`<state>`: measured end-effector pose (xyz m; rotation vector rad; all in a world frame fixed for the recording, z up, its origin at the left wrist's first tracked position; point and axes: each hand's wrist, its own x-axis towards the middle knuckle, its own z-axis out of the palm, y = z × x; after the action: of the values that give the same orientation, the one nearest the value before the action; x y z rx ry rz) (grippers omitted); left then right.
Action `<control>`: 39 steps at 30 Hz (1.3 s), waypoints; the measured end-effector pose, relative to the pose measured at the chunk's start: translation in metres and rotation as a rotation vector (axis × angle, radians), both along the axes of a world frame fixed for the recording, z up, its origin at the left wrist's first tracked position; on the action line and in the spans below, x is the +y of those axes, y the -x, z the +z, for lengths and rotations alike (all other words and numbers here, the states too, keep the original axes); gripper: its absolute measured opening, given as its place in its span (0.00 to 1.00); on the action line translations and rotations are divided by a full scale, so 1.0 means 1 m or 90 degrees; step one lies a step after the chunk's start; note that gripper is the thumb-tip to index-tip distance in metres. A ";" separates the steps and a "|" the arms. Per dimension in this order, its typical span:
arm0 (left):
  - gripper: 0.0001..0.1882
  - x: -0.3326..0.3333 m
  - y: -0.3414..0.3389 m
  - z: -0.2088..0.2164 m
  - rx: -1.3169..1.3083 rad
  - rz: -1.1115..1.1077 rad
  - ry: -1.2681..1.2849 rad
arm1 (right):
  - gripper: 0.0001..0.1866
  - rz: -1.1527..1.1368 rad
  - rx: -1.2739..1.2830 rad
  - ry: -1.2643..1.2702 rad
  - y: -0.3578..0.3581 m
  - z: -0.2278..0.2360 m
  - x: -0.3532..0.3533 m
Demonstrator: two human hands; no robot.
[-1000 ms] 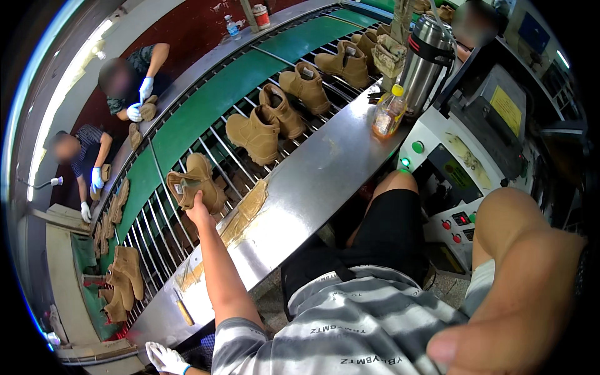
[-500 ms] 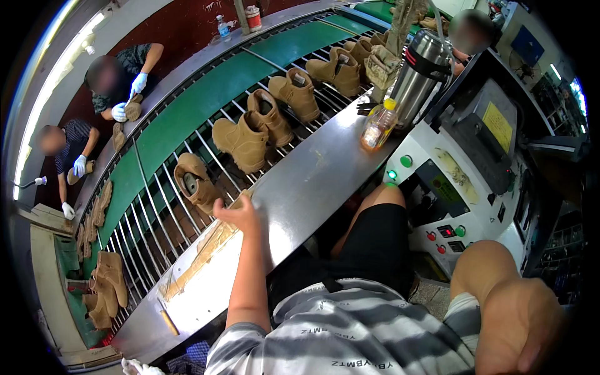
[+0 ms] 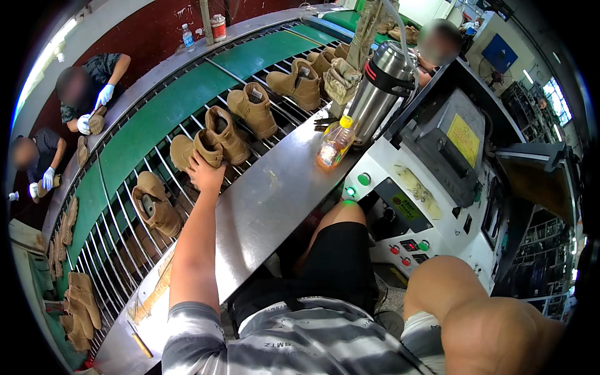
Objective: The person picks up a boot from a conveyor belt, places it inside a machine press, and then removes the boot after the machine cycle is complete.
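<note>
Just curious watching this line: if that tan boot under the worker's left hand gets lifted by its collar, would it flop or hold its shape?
The tan boot would probably hold its shape: its ankle stands upright. The left hand alone reaches it, suggesting it is light.

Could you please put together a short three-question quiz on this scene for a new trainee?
1. True or false: the person's left hand rests on a tan suede ankle boot lying on the roller conveyor of metal rods.
2. Multiple choice: what stands beside the tall stainless-steel flask on the steel worktop? A) a red mug B) a clear plastic bottle with a yellow cap C) a cardboard box
3. Fill in: the two co-workers across the green belt wear ______ gloves.

Key: 1 true; 2 B; 3 white. The right hand is only partly in view at the lower right, and what it holds cannot be told.
</note>
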<state>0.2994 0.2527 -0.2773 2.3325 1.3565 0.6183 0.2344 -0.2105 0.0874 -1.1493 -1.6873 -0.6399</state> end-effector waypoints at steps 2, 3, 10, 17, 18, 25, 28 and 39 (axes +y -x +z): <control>0.55 0.016 0.005 -0.009 -0.029 -0.013 0.021 | 0.05 -0.004 0.011 -0.002 -0.007 -0.002 -0.002; 0.54 0.025 0.007 -0.008 -0.066 -0.024 0.019 | 0.06 -0.011 0.012 -0.003 -0.011 -0.003 -0.005; 0.28 0.098 0.047 0.002 -0.299 -0.139 0.182 | 0.07 -0.063 0.026 -0.018 -0.038 -0.008 -0.034; 0.24 0.042 0.079 -0.042 -0.320 -0.005 0.096 | 0.08 -0.289 0.215 -0.073 -0.093 -0.054 -0.110; 0.25 0.031 0.073 -0.040 -0.321 0.044 0.050 | 0.08 -0.307 0.314 -0.081 -0.100 -0.064 -0.121; 0.31 -0.007 0.052 -0.025 -0.306 0.236 0.036 | 0.06 -0.757 0.617 -0.078 -0.144 -0.197 -0.285; 0.34 -0.025 0.043 -0.011 -0.300 0.270 0.040 | 0.07 -0.865 0.609 0.018 -0.147 -0.221 -0.306; 0.33 -0.023 0.078 -0.039 -0.334 0.023 0.050 | 0.04 -1.011 0.566 0.195 -0.147 -0.281 -0.329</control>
<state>0.2210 0.2300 -0.3159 1.8971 1.1490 1.0740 0.3813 -0.5392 -0.1939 -2.4353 0.1462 -0.5678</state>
